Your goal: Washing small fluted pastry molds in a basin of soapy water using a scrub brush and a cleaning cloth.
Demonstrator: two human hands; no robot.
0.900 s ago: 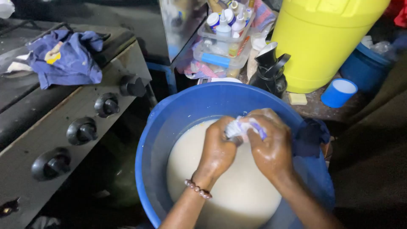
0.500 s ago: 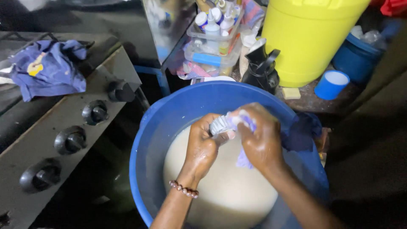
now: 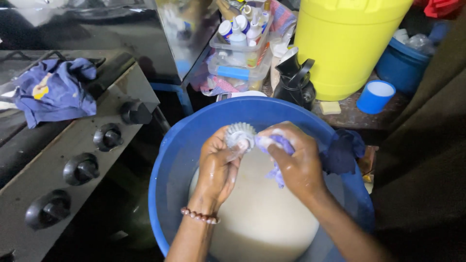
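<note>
Over a large blue basin [image 3: 174, 160] of milky, soapy water [image 3: 262, 218], my left hand [image 3: 218, 165] grips a small grey ribbed cap-like piece [image 3: 240, 136]. My right hand [image 3: 293, 160] presses a wet pale purple cloth [image 3: 276, 145] against that piece; the cloth's tail hangs down toward the water. A bead bracelet [image 3: 200, 216] circles my left wrist. A dark blue cloth [image 3: 344, 150] is draped over the basin's right rim.
A black stove with several knobs [image 3: 80, 170] stands at the left, a blue rag [image 3: 53, 90] on top. Behind the basin are a yellow drum [image 3: 347, 43], a black kettle [image 3: 293, 80], a clear box of bottles [image 3: 240, 43], a blue cup [image 3: 374, 96] and a blue bucket [image 3: 403, 58].
Both hands have shifted slightly left over the basin and the grey ribbed piece now shows clearly in my left hand. The camera has moved, so the stove sits closer.
</note>
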